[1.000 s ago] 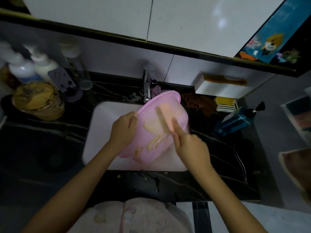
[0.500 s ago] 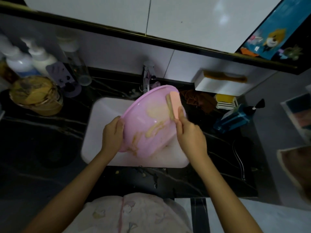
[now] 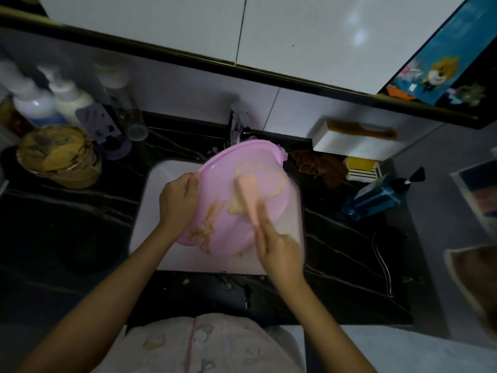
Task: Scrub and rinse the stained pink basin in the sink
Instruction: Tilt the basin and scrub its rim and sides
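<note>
The pink basin [image 3: 223, 170] is tilted over the white sink [image 3: 161, 179], its inside facing me, with yellowish-brown stains smeared across the bottom and lower wall. My left hand [image 3: 176, 196] grips the basin's left rim. My right hand [image 3: 277, 244] presses a pink and tan sponge [image 3: 248, 195] flat against the basin's inner surface, fingers stretched along it. The hand is slightly blurred. A chrome tap [image 3: 238, 125] stands behind the basin; no running water shows.
Pump bottles [image 3: 35, 103] and a brown-filled tub [image 3: 57, 156] stand on the dark counter at the left. At the right lie a brown cloth [image 3: 317, 164], a yellow soap on a rack [image 3: 361, 165], a blue bottle [image 3: 376, 197] and a white box [image 3: 352, 142].
The sponge has slid from the basin's upper right rim down toward its middle. My left hand has shifted higher on the left rim, and the basin has tipped a little.
</note>
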A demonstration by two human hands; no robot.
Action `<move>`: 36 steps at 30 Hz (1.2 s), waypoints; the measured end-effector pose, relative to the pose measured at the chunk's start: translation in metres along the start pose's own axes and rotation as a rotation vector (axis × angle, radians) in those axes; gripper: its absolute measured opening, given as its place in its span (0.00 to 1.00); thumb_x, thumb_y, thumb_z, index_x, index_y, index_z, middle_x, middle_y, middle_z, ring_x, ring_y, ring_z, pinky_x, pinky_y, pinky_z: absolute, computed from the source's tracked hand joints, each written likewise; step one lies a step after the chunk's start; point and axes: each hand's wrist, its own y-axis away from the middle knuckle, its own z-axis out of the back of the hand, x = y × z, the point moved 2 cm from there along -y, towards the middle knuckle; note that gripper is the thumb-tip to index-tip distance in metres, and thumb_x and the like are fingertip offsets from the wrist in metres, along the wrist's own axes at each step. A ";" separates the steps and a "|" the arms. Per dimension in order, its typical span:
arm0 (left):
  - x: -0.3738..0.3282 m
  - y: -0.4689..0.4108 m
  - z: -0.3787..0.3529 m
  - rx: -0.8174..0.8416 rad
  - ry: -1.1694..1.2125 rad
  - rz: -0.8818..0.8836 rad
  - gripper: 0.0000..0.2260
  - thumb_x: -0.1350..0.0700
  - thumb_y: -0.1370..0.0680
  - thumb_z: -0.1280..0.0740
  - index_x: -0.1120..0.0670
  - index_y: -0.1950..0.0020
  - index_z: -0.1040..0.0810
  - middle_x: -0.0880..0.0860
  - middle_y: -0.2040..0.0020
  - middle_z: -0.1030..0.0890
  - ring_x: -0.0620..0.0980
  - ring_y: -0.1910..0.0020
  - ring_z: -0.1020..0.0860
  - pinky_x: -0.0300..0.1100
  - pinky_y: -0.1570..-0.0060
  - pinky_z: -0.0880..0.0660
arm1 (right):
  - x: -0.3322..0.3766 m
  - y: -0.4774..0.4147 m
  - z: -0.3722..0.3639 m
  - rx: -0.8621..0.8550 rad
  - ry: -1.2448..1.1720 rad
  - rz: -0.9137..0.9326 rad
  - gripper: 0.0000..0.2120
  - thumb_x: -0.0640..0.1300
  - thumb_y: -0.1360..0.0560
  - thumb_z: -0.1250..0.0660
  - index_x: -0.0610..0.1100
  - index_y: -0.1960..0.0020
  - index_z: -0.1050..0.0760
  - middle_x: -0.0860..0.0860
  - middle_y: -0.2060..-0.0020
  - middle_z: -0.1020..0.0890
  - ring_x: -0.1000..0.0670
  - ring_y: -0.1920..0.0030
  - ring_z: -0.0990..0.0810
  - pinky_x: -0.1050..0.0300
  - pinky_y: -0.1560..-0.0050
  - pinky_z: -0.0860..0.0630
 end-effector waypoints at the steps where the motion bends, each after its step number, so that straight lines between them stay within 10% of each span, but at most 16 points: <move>1: -0.001 0.001 0.000 0.000 0.004 -0.009 0.14 0.50 0.22 0.46 0.53 0.65 0.31 0.52 0.69 0.27 0.53 0.68 0.29 0.42 0.67 0.39 | -0.013 -0.011 0.003 -0.063 -0.039 -0.151 0.24 0.52 0.21 0.48 0.55 0.25 0.44 0.44 0.77 0.24 0.45 0.78 0.26 0.51 0.77 0.26; 4: -0.001 0.005 -0.004 -0.007 -0.014 -0.015 0.14 0.50 0.22 0.46 0.54 0.66 0.31 0.53 0.71 0.27 0.53 0.69 0.29 0.42 0.68 0.39 | -0.012 -0.018 -0.003 -0.163 -0.275 -0.436 0.23 0.52 0.19 0.49 0.59 0.26 0.49 0.49 0.76 0.28 0.49 0.76 0.28 0.55 0.75 0.30; 9: 0.003 -0.003 -0.002 -0.023 -0.037 0.006 0.18 0.48 0.24 0.47 0.58 0.63 0.26 0.59 0.65 0.21 0.54 0.65 0.26 0.45 0.66 0.35 | 0.030 -0.006 -0.021 -0.120 -0.087 -0.047 0.26 0.52 0.24 0.47 0.49 0.27 0.37 0.45 0.78 0.24 0.44 0.78 0.26 0.56 0.78 0.34; 13: 0.002 0.000 -0.004 -0.028 -0.007 0.008 0.20 0.48 0.24 0.47 0.60 0.63 0.25 0.59 0.66 0.22 0.56 0.65 0.25 0.48 0.66 0.32 | -0.011 -0.014 -0.022 -0.243 -0.308 -0.478 0.26 0.60 0.22 0.51 0.56 0.25 0.43 0.41 0.72 0.24 0.40 0.71 0.23 0.53 0.71 0.33; 17: 0.003 -0.003 -0.004 -0.024 -0.041 0.012 0.20 0.49 0.23 0.47 0.61 0.60 0.23 0.60 0.64 0.20 0.57 0.63 0.24 0.49 0.64 0.30 | 0.037 0.005 -0.029 -0.168 -0.387 -0.200 0.24 0.53 0.20 0.49 0.55 0.24 0.48 0.43 0.73 0.23 0.46 0.72 0.24 0.57 0.71 0.35; 21: 0.003 -0.002 -0.003 -0.008 -0.046 -0.001 0.18 0.48 0.23 0.47 0.59 0.61 0.25 0.58 0.65 0.21 0.56 0.65 0.25 0.45 0.66 0.34 | 0.001 -0.018 -0.031 -0.290 -0.497 -0.567 0.22 0.46 0.18 0.46 0.57 0.26 0.43 0.40 0.64 0.20 0.47 0.68 0.25 0.57 0.65 0.32; 26: 0.001 -0.002 -0.001 0.024 -0.074 0.000 0.17 0.48 0.23 0.47 0.56 0.61 0.25 0.54 0.64 0.22 0.54 0.63 0.26 0.43 0.65 0.37 | 0.041 -0.013 -0.023 -0.169 -0.456 -0.353 0.24 0.48 0.19 0.48 0.57 0.25 0.51 0.48 0.74 0.29 0.44 0.71 0.25 0.53 0.69 0.31; 30: -0.002 0.002 -0.003 0.032 -0.073 0.001 0.15 0.49 0.23 0.47 0.55 0.64 0.29 0.53 0.67 0.25 0.54 0.65 0.27 0.43 0.65 0.38 | -0.005 -0.037 -0.022 -0.278 -0.507 -0.662 0.23 0.45 0.18 0.47 0.52 0.24 0.45 0.52 0.69 0.28 0.53 0.71 0.27 0.52 0.67 0.29; 36: 0.004 -0.004 0.001 0.000 -0.077 0.018 0.15 0.49 0.23 0.47 0.54 0.65 0.30 0.55 0.67 0.25 0.55 0.65 0.27 0.43 0.65 0.38 | 0.029 -0.010 -0.032 -0.162 -0.527 -0.450 0.25 0.44 0.18 0.47 0.54 0.24 0.50 0.49 0.73 0.28 0.49 0.73 0.27 0.55 0.70 0.33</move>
